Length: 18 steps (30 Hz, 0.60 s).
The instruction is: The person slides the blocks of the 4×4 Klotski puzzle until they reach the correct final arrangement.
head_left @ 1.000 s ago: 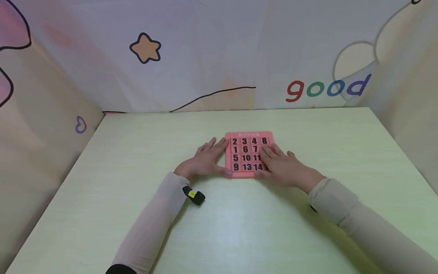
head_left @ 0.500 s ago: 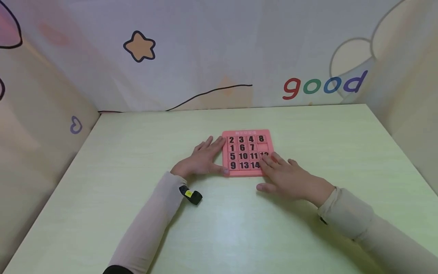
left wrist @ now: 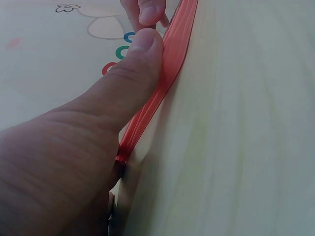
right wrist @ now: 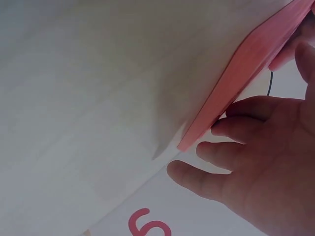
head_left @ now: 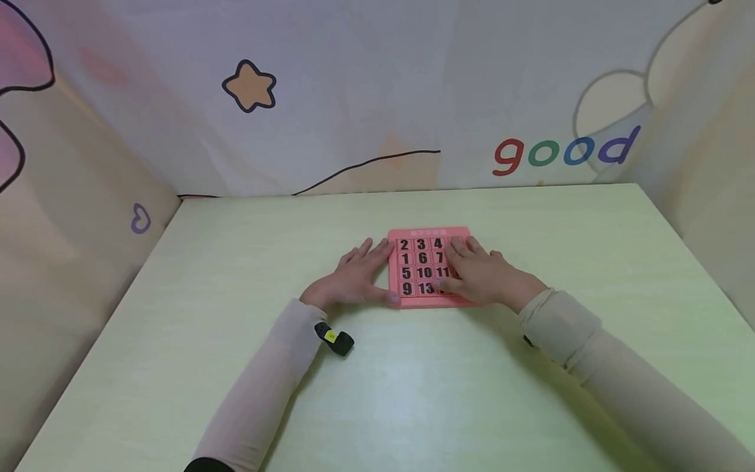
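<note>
A pink number slide puzzle (head_left: 422, 303) lies flat on the table in the head view, its black-numbered tiles in rows. My left hand (head_left: 352, 278) rests along its left edge, thumb at the near corner and fingertips higher up, all fairly straight. Over the right-hand column lies my right hand (head_left: 489, 278), fingertips touching the upper right tiles and thumb low across the bottom rows. That hand hides the 8 and the tiles beneath it. In the left wrist view the left thumb (left wrist: 130, 73) lies against the puzzle's pink side. The right wrist view shows the right fingers (right wrist: 231, 155) extended by the puzzle's edge.
The pale green table (head_left: 377, 393) stretches around the puzzle on every side. A printed cloth backdrop (head_left: 354, 85) with a star and the word "good" rises behind it, and side walls flank it. A black wrist camera (head_left: 335, 339) sits at the left cuff.
My right hand first slid down toward the lower right tiles, baring the 8 and a gap below it, then moved back up over the upper right tiles. The left hand kept its place.
</note>
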Each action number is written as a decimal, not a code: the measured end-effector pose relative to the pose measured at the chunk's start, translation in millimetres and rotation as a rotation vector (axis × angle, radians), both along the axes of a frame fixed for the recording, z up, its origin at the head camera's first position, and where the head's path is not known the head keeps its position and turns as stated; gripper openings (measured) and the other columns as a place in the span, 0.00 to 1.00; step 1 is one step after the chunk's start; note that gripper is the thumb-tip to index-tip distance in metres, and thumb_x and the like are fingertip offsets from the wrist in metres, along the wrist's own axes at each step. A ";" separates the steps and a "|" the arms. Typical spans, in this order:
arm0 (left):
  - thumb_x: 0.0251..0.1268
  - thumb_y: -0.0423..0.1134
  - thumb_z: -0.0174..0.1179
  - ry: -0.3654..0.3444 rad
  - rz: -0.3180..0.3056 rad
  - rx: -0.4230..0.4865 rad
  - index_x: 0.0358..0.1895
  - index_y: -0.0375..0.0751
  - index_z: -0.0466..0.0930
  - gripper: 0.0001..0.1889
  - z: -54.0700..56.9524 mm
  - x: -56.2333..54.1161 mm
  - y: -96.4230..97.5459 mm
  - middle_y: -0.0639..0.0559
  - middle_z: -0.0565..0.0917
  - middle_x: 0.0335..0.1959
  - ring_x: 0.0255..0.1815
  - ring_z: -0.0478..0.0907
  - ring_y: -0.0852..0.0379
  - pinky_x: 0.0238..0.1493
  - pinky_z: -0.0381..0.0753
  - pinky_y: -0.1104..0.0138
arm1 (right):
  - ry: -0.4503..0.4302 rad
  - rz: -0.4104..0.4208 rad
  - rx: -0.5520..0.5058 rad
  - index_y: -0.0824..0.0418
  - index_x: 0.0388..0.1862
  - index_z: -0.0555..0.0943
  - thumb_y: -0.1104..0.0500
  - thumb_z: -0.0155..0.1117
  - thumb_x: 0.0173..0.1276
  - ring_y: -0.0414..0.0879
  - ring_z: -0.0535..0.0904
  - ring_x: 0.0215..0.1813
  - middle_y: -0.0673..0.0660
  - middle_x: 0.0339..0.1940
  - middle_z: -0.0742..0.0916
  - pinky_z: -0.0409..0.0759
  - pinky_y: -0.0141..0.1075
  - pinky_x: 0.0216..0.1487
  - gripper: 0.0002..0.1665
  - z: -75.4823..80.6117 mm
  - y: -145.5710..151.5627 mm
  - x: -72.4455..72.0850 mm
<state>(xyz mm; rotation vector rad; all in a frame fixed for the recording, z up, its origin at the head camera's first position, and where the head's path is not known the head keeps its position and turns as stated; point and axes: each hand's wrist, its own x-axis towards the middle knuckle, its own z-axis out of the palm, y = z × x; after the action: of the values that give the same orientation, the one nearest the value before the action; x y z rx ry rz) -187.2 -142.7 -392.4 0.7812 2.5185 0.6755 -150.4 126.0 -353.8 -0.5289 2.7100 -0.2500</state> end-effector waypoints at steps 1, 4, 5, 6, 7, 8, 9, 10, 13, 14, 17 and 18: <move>0.54 0.71 0.67 -0.002 0.001 -0.001 0.83 0.52 0.35 0.63 0.7 0.0 0.4 0.58 0.36 0.83 0.81 0.23 0.54 0.77 0.27 0.56 | -0.005 -0.003 0.001 0.70 0.81 0.50 0.39 0.53 0.77 0.69 0.40 0.80 0.69 0.82 0.51 0.49 0.72 0.71 0.50 0.4 0.5 0.7; 0.55 0.70 0.67 0.002 0.002 -0.009 0.84 0.52 0.35 0.63 2.7 -0.3 0.6 0.58 0.36 0.83 0.81 0.23 0.54 0.78 0.28 0.56 | -0.010 0.000 -0.011 0.69 0.81 0.50 0.37 0.53 0.77 0.69 0.41 0.80 0.68 0.82 0.52 0.49 0.72 0.71 0.51 2.3 1.5 6.0; 0.54 0.70 0.67 0.002 0.003 -0.012 0.84 0.52 0.35 0.63 3.2 -0.5 0.6 0.58 0.35 0.83 0.81 0.23 0.54 0.78 0.28 0.56 | -0.015 0.001 -0.014 0.69 0.81 0.50 0.36 0.53 0.77 0.68 0.41 0.81 0.68 0.82 0.52 0.48 0.72 0.71 0.51 2.8 2.2 8.6; 0.55 0.69 0.67 0.002 0.002 -0.013 0.84 0.52 0.36 0.63 3.8 -0.4 0.7 0.58 0.36 0.83 0.81 0.23 0.53 0.78 0.28 0.56 | -0.020 0.006 -0.020 0.69 0.81 0.51 0.35 0.53 0.76 0.68 0.41 0.81 0.68 0.82 0.52 0.48 0.72 0.71 0.52 3.5 2.9 11.8; 0.55 0.69 0.67 -0.003 0.002 -0.015 0.84 0.52 0.35 0.63 4.2 -0.4 0.8 0.58 0.35 0.83 0.81 0.23 0.53 0.78 0.28 0.56 | -0.022 0.012 -0.020 0.68 0.81 0.51 0.34 0.52 0.76 0.68 0.41 0.80 0.67 0.82 0.52 0.48 0.72 0.70 0.52 4.4 3.3 15.2; 0.55 0.69 0.67 -0.001 -0.001 -0.017 0.84 0.51 0.35 0.62 4.7 -0.4 0.9 0.57 0.35 0.83 0.81 0.23 0.53 0.78 0.28 0.56 | -0.024 0.020 -0.022 0.68 0.81 0.51 0.33 0.52 0.76 0.68 0.41 0.80 0.67 0.82 0.53 0.49 0.72 0.70 0.53 5.4 3.9 18.6; 0.55 0.69 0.67 -0.003 -0.001 -0.015 0.84 0.51 0.36 0.63 5.2 -0.2 1.0 0.57 0.36 0.83 0.81 0.23 0.52 0.78 0.28 0.55 | -0.026 0.026 -0.021 0.68 0.81 0.52 0.33 0.52 0.75 0.68 0.41 0.80 0.67 0.82 0.53 0.49 0.72 0.70 0.53 6.1 4.5 21.8; 0.55 0.69 0.67 -0.006 0.001 -0.015 0.83 0.51 0.36 0.62 5.5 0.0 1.2 0.57 0.36 0.83 0.81 0.23 0.52 0.78 0.28 0.55 | -0.025 0.034 -0.017 0.68 0.81 0.53 0.33 0.53 0.75 0.68 0.41 0.80 0.67 0.82 0.54 0.50 0.72 0.70 0.53 6.8 5.0 24.5; 0.55 0.68 0.68 -0.009 0.008 -0.009 0.83 0.50 0.36 0.62 6.0 0.8 1.5 0.55 0.37 0.83 0.81 0.23 0.52 0.78 0.28 0.55 | -0.008 0.053 -0.004 0.69 0.80 0.55 0.34 0.53 0.75 0.69 0.43 0.80 0.67 0.81 0.55 0.52 0.71 0.70 0.51 9.6 4.3 29.3; 0.55 0.68 0.68 -0.009 0.009 -0.005 0.83 0.50 0.36 0.62 5.9 1.1 1.6 0.55 0.37 0.83 0.81 0.23 0.52 0.78 0.27 0.54 | -0.002 0.056 -0.001 0.69 0.80 0.55 0.34 0.54 0.76 0.69 0.43 0.80 0.67 0.81 0.56 0.52 0.71 0.70 0.51 9.9 3.7 29.2; 0.56 0.68 0.68 -0.009 0.004 -0.005 0.83 0.50 0.36 0.62 4.6 1.7 2.6 0.55 0.37 0.83 0.81 0.23 0.52 0.78 0.27 0.55 | 0.014 0.065 0.005 0.68 0.80 0.55 0.37 0.54 0.77 0.68 0.44 0.80 0.67 0.81 0.56 0.53 0.71 0.70 0.49 10.2 -0.5 25.6; 0.56 0.68 0.68 -0.010 0.003 -0.007 0.83 0.50 0.36 0.62 3.9 1.8 3.1 0.55 0.37 0.83 0.81 0.23 0.53 0.78 0.27 0.55 | 0.019 0.068 0.000 0.68 0.80 0.55 0.37 0.54 0.77 0.68 0.44 0.80 0.67 0.81 0.56 0.54 0.70 0.70 0.49 9.9 -2.7 23.3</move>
<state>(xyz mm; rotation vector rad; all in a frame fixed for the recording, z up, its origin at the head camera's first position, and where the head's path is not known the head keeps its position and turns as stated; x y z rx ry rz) -185.5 -139.6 -388.5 0.7699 2.5123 0.6701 -127.1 123.3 -343.9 -0.6255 2.7041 -0.2277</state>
